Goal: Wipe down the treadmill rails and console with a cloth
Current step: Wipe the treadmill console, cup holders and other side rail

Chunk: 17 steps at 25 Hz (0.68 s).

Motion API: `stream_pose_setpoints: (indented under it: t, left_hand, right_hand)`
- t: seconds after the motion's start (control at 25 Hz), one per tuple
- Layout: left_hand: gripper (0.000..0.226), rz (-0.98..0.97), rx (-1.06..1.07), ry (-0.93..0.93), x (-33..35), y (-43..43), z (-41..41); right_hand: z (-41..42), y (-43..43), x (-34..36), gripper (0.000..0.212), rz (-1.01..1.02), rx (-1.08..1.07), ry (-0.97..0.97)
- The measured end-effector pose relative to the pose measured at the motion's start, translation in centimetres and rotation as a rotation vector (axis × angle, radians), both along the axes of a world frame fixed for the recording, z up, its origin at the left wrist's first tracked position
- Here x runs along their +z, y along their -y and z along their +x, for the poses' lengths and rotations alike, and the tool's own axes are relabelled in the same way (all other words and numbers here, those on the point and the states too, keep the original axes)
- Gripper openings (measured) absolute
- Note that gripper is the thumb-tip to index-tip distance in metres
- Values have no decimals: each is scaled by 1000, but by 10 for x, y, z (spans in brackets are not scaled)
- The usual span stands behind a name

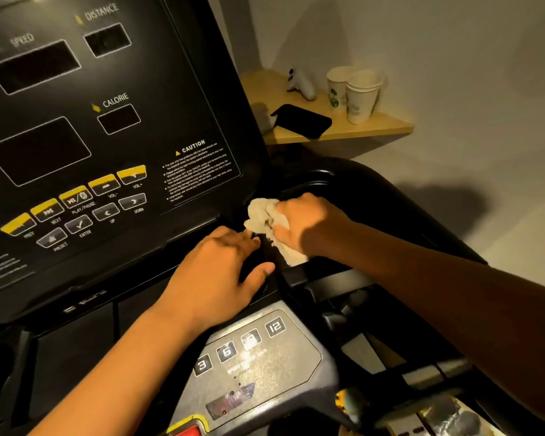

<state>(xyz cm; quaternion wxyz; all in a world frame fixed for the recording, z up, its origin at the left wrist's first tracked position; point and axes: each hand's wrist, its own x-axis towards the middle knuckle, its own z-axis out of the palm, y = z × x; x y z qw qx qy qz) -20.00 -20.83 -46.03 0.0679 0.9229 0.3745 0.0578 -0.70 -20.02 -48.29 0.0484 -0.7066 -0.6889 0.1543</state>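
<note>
Shelf (387,125): cups (359,99); R hand (309,221) grips cloth (263,214).

You're in what looks like a little home gym corner: treadmill console (107,127) right in front of you, wooden wall shelf (387,126) beside it holding paper cups (357,100) and a game controller (302,84).

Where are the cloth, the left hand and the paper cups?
cloth (262,215): head view, bunched upper fold.
left hand (221,265): head view, back of the hand.
paper cups (359,102): head view, side of the nearest cup.
</note>
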Motion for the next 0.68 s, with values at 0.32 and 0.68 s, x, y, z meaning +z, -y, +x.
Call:
stream_pose_setpoints:
  t: [0.32,0.68]
  left_hand:
    - [70,40,19,-73,0,4,4]
    - [17,136,20,54,-6,-17,32]
  right_hand:
    - [0,-28,-3,43,80,9,-47]
    - [11,2,-10,45,23,91,-31]
